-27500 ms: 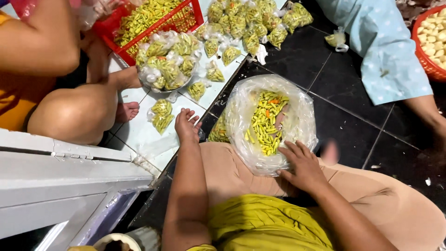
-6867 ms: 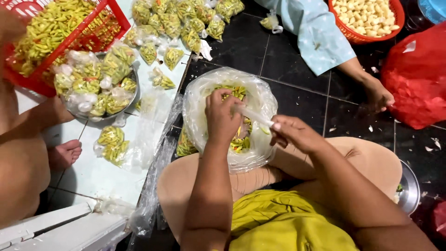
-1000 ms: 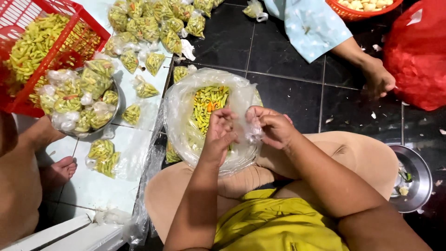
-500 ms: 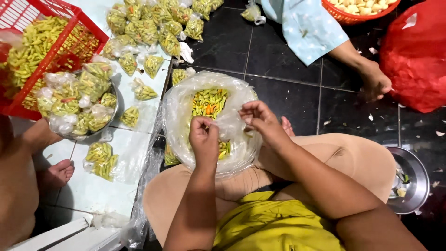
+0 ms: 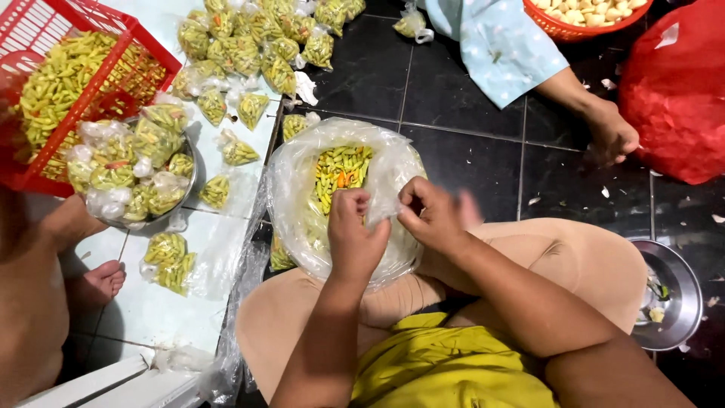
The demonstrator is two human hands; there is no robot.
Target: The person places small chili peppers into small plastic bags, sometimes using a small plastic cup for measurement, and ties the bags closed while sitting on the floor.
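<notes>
Your left hand point(image 5: 353, 234) and right hand point(image 5: 432, 215) both pinched shut on thin plastic at rim of big clear bag point(image 5: 302, 189), just above green-yellow chillies point(image 5: 341, 168) inside. Bag sits on floor against your knees, mouth open, walls slack. Risk, as judged: tug too hard and film tears or bag tips, chillies spill onto dark floor tiles point(image 5: 461, 162). Small filled packets point(image 5: 168, 257) close at left; co-worker's hand point(image 5: 610, 136) well apart.
</notes>
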